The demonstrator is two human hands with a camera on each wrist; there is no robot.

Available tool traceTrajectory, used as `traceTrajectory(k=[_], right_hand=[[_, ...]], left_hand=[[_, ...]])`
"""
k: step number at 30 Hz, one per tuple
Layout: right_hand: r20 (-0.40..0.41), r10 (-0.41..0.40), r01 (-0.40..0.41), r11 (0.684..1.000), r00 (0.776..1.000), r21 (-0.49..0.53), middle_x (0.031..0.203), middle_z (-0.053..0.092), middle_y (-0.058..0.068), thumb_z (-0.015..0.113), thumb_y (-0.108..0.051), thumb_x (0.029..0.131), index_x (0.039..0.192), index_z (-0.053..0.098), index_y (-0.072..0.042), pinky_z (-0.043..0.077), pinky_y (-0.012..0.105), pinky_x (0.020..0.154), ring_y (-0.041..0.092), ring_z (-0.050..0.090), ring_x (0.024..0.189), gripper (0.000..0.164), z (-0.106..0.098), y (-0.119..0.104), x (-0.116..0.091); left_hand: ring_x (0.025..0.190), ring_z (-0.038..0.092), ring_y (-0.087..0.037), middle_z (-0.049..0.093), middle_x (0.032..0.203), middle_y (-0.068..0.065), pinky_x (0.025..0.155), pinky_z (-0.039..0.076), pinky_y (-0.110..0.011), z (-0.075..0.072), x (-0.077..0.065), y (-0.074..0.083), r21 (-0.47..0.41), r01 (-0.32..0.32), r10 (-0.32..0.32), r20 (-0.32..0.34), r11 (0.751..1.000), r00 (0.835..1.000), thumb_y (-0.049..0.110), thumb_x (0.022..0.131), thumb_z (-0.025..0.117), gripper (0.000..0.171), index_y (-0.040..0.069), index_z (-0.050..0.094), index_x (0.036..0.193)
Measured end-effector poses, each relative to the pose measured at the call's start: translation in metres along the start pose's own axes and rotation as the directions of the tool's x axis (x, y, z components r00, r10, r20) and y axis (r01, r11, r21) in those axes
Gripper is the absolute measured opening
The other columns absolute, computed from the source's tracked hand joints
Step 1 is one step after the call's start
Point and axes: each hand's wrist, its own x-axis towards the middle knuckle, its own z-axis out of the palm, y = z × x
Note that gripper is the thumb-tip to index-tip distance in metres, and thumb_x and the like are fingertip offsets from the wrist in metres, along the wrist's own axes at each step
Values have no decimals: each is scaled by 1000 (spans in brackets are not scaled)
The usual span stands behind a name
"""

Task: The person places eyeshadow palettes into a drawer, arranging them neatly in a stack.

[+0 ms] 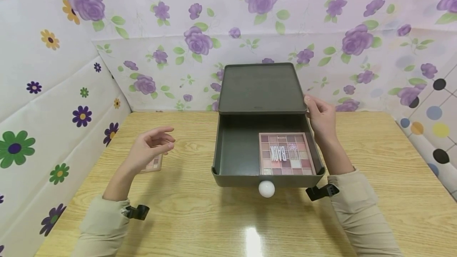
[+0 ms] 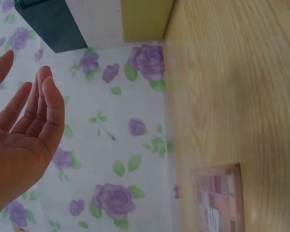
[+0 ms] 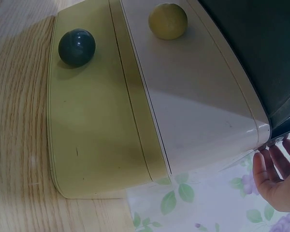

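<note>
A small drawer unit stands on the table, its dark green top tier (image 1: 262, 88) with the drawer (image 1: 237, 146) pulled out by a white knob (image 1: 266, 188). Inside the drawer, on its right side, lies an eyeshadow palette (image 1: 285, 154). My right hand (image 1: 322, 120) grips the top tier's right edge, thumb by the upper rim; the right wrist view has its bent fingertips at the tier's lower side. My left hand (image 1: 146, 150) hovers at the left with relaxed fingers and holds nothing. A second palette (image 1: 154, 164) lies on the table beneath it, partly hidden by the hand.
Below the green tier, the unit has a white tier (image 3: 198, 106) with a yellow knob and a yellow tier (image 3: 92, 121) with a dark green knob. Flower-patterned cloth (image 1: 171, 46) hangs behind the wooden table (image 1: 189, 209). Both sleeves carry wrist cameras.
</note>
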Motion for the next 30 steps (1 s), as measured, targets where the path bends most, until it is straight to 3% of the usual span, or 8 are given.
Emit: traceTrajectory(k=[5, 13, 22, 26, 30], right_hand=[[-2, -6, 6, 1000, 1000, -2, 82, 66, -16, 59, -10, 87, 75, 69, -30, 43, 15, 59, 5, 54, 77, 25, 0, 0, 0], [-1, -14, 14, 1000, 1000, 6, 82, 66, -16, 58, -10, 87, 76, 69, -30, 45, 15, 60, 5, 56, 78, 26, 0, 1, 0], [-6, 3, -3, 1000, 1000, -19, 83, 65, -18, 59, -13, 87, 77, 68, -32, 44, 16, 62, 5, 55, 81, 24, 0, 0, -1], [-4, 9, -9, 999, 1000, -32, 83, 65, -19, 59, -14, 87, 78, 68, -32, 44, 17, 64, 5, 55, 83, 21, 0, -1, -1], [-6, 14, -14, 998, 1000, -54, 83, 64, -20, 59, -16, 88, 79, 67, -32, 44, 17, 65, 5, 55, 85, 20, 0, -2, -2]], left_hand=[[86, 59, -10, 61, 99, 4, 69, 51, -20, -9, -4, -9, 31, 26, -26, -18, 999, 1000, 5, 85, 63, 45, 5, 50, 128], [90, 56, -14, 56, 104, 0, 69, 50, -18, -26, -10, -25, 89, 89, -82, -76, 992, 994, 7, 85, 63, 50, 8, 46, 133], [86, 53, -7, 52, 103, 8, 68, 48, -15, -46, -15, -43, 166, 156, -138, -117, 974, 984, 12, 85, 64, 55, 10, 42, 136], [86, 52, -6, 49, 107, 2, 67, 49, -18, -55, -16, -52, 202, 181, -160, -115, 963, 980, 14, 86, 64, 58, 7, 39, 137], [86, 51, -8, 44, 112, -10, 68, 51, -23, -62, -15, -61, 268, 228, -206, -108, 936, 973, 20, 86, 65, 62, 5, 36, 139]])
